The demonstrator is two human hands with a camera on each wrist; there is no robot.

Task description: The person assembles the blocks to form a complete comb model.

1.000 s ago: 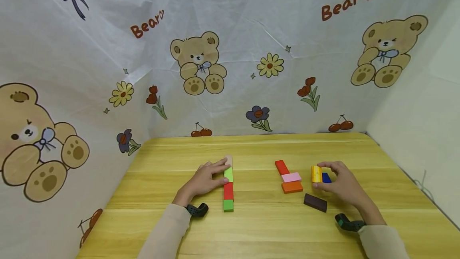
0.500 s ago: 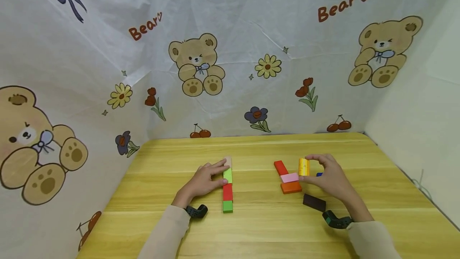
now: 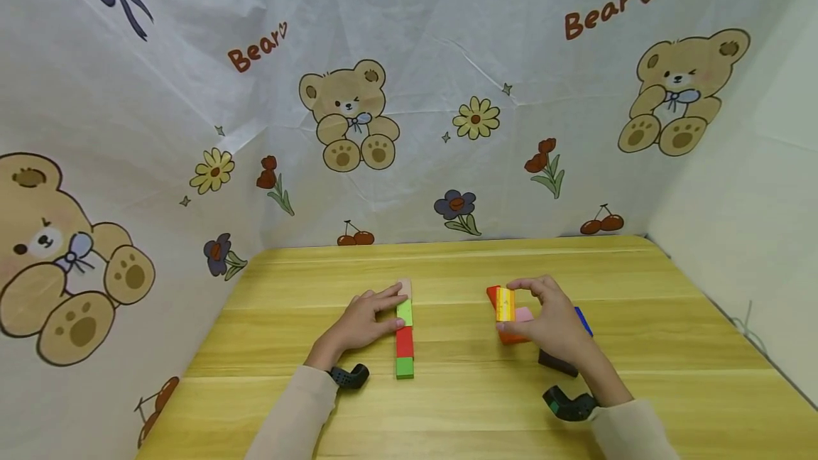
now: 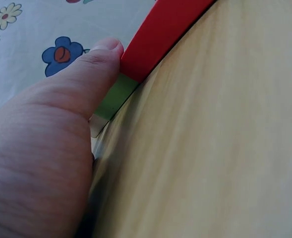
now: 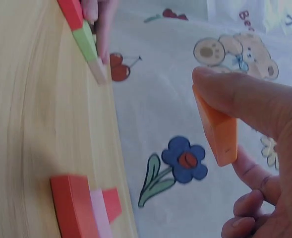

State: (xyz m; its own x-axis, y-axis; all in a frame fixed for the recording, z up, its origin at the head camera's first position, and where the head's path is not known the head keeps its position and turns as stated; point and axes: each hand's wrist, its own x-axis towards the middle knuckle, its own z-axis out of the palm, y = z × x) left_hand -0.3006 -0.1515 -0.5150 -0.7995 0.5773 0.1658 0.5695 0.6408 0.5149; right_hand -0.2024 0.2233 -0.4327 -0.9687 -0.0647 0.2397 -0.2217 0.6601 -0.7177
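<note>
In the head view my left hand (image 3: 364,321) rests against a straight row of blocks, its fingers and thumb extended and touching them. The row runs from a pale beige block (image 3: 405,289) through a light green block (image 3: 405,311) and a red block (image 3: 405,343) to a green block (image 3: 405,368). My right hand (image 3: 557,321) pinches a yellow block (image 3: 505,304) between thumb and finger. That block, orange-looking in the right wrist view (image 5: 221,130), is raised above the table. In the left wrist view my thumb (image 4: 98,67) lies along the red block's side.
Behind the held block lie a red block (image 3: 491,294), a pink block (image 3: 524,314) and an orange block (image 3: 513,339), partly hidden. A dark brown block (image 3: 558,363) and a blue block (image 3: 584,321) lie near the right wrist. A bear-print cloth (image 3: 409,204) hangs behind the table.
My right hand has carried the yellow block left, away from the blue block and over to the red, pink and orange ones. My left hand has stayed at the row.
</note>
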